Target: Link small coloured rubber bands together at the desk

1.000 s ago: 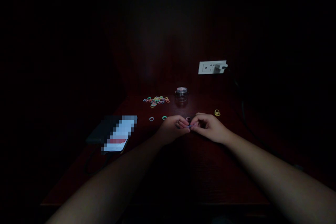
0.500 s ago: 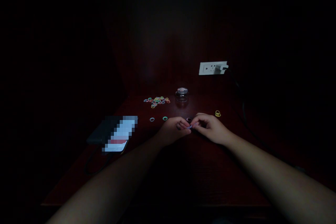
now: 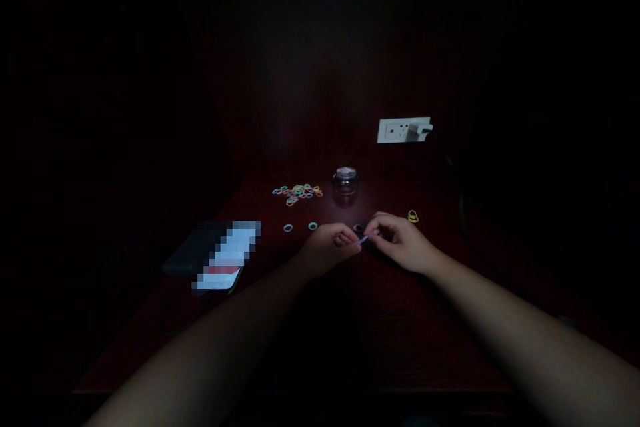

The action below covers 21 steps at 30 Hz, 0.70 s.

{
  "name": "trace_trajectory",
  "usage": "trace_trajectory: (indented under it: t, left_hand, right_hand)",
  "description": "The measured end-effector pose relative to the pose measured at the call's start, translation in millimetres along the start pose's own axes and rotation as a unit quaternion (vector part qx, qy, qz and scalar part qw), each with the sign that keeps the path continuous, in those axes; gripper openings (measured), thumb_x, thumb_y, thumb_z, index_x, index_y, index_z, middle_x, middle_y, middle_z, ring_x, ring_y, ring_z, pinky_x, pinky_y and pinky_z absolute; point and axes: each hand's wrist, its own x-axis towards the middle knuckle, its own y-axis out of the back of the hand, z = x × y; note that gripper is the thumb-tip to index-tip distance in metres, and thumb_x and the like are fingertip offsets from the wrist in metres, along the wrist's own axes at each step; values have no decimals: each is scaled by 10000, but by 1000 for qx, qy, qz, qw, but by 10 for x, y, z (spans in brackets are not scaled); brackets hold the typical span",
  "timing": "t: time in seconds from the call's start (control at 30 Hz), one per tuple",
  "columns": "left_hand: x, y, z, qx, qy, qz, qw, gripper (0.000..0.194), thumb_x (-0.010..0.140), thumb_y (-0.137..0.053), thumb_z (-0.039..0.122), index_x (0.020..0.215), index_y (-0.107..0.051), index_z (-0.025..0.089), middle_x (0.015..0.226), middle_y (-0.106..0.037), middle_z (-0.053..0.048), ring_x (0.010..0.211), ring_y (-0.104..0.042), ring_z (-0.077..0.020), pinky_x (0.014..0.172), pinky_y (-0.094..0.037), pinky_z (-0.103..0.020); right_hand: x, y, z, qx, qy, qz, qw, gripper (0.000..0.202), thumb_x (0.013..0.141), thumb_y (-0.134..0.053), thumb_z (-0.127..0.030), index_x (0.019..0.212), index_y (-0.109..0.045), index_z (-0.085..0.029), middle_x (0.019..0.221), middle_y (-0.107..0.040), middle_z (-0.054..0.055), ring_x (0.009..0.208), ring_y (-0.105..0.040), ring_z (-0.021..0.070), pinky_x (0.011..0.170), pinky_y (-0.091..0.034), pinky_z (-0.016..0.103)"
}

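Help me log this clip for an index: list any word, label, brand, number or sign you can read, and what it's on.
No text can be read.
Jar lid: marked on top, too small and blurred to read.
Phone screen: lit but pixelated, unreadable.
Wall socket: no lettering can be made out.

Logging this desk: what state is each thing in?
Left hand: pinching the purple band
Right hand: pinching the same band
Purple band: held between both hands
Jar: upright, lid on
Plug: in the wall socket
Phone: screen lit
Colored bands: loosely heaped
Yellow bands: lying together
Blue band: lying alone
Green band: lying alone
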Motion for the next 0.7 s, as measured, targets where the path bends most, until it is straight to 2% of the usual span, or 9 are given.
trace_trajectory:
  t: [0.23,0.4,0.7]
  left_hand:
    - [0,1,-11,-5,-3,-1,1000,202,695,-679,280,806,-620,122,721,-608,-11,632,-528,-81,598,-425,-211]
    - [6,-10,-16,-6,-1,-1,1000,222,686,-690,286,813,-619,118,715,-607,-14,621,-525,-77,586,-417,-207]
    - [12,-24,-49,-8,-7,-2,1000,233,684,-692,288,822,-623,114,726,-614,-21,622,-523,-72,587,-423,-205]
  right_hand:
    - [-9,-28,6,49,-32,-28,998,136,781,-586,-245,880,-588,-152,749,-561,21,663,-502,125,607,-421,254]
    - [-20,-36,22,32,-29,-78,996,127,797,-582,-274,811,-619,-153,691,-554,13,631,-484,119,601,-409,254]
    - [-13,-15,47,2,-35,-67,997,178,809,-574,-323,815,-634,-155,700,-570,19,643,-501,128,605,-417,259]
